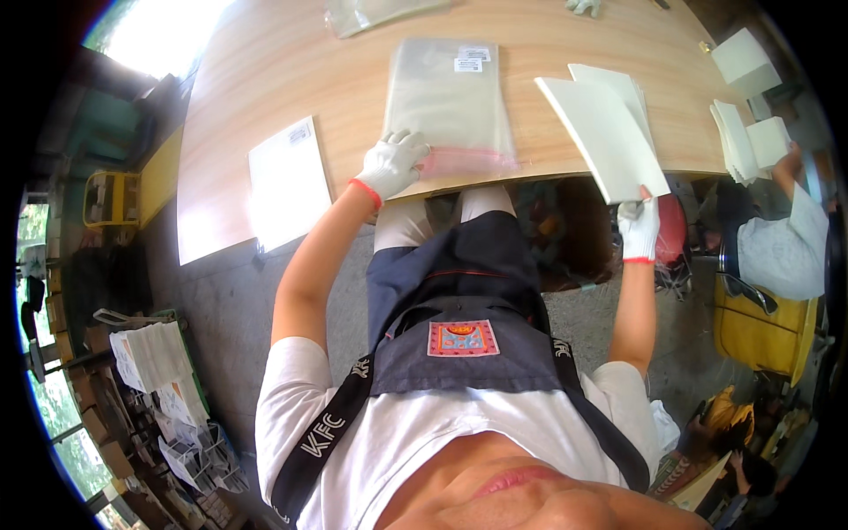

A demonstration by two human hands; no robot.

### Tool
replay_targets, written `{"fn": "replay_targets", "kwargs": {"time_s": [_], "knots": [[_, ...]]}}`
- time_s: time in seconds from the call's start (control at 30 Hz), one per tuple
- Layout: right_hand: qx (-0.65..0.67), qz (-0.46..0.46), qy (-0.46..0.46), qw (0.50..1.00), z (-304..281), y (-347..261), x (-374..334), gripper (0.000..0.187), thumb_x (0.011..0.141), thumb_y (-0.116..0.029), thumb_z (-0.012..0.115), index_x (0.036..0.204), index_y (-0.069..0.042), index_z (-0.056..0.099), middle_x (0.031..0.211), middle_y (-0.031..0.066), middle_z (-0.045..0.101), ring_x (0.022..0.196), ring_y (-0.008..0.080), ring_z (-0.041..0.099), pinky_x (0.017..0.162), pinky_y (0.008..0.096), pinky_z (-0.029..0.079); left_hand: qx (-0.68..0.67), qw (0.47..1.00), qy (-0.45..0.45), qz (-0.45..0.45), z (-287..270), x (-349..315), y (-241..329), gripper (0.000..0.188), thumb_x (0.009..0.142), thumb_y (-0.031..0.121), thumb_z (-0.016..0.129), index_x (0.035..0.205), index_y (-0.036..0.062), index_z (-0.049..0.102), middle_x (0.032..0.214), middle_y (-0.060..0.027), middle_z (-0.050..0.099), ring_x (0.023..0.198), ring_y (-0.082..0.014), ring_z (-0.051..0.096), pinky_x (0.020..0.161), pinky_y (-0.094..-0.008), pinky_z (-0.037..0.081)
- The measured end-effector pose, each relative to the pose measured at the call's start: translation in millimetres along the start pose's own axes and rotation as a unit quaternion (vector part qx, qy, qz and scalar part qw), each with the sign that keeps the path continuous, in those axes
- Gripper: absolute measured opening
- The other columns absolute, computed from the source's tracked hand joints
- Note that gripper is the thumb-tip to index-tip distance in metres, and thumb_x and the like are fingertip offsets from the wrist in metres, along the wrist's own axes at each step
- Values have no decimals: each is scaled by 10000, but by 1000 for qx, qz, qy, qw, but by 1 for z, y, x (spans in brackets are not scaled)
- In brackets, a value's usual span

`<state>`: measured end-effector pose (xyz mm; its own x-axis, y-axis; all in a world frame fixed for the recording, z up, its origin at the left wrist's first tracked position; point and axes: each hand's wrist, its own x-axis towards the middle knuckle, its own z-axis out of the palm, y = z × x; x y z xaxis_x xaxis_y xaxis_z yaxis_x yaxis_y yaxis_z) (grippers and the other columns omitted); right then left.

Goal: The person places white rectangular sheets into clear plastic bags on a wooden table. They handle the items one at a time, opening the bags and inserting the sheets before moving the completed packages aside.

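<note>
My left hand (393,165), in a white glove with a red cuff, rests with its fingers apart on the near left corner of a stack of clear plastic bags (446,102). The stack has a pink strip along its near edge and small white labels at its far end. My right hand (638,228), gloved with at least one bare fingertip, grips the near end of a thick white board (601,137). That board lies slantwise, overlapping another white board (629,93) on the table. Left of my left hand lies a labelled white board (287,181), apparently in clear plastic.
More clear plastic (375,13) and a white glove (583,7) lie on the wooden table's (238,88) far side. White stacks (746,62) stand at its right end, near another person (782,252) by a yellow chair (764,336). Paper stacks (155,358) stand on the left.
</note>
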<state>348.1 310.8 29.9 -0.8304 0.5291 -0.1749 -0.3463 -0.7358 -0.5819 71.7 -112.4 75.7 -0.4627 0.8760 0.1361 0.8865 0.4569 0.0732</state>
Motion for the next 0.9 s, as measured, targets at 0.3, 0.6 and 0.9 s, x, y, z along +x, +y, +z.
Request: {"fn": "replay_targets", "kwargs": {"time_s": [0.3,0.6,0.9], "knots": [[-206,149,-46,966,103,67,-91,545,815,-227,592,1267,27,421,1118,123,587,959,207,615,837,315,510,40,971,-141,-191,15,39,9,340,793,171,579,1129,213,551,1143,-42,531,1012,-283,568,710,-425,522],[-101,126,56,985,87,125,-109,484,830,-119,562,1276,-2,414,1171,100,553,1012,194,586,760,289,524,-93,984,49,-144,15,0,-11,341,708,30,528,1010,171,602,1147,-26,549,1053,-249,540,822,-390,486],[-35,122,76,989,68,151,-101,277,889,-128,544,1150,-41,518,1077,86,600,1002,200,597,834,323,505,-248,955,83,-137,-10,2,7,258,747,3,500,944,124,614,953,1,629,757,-230,603,628,-310,487]]}}
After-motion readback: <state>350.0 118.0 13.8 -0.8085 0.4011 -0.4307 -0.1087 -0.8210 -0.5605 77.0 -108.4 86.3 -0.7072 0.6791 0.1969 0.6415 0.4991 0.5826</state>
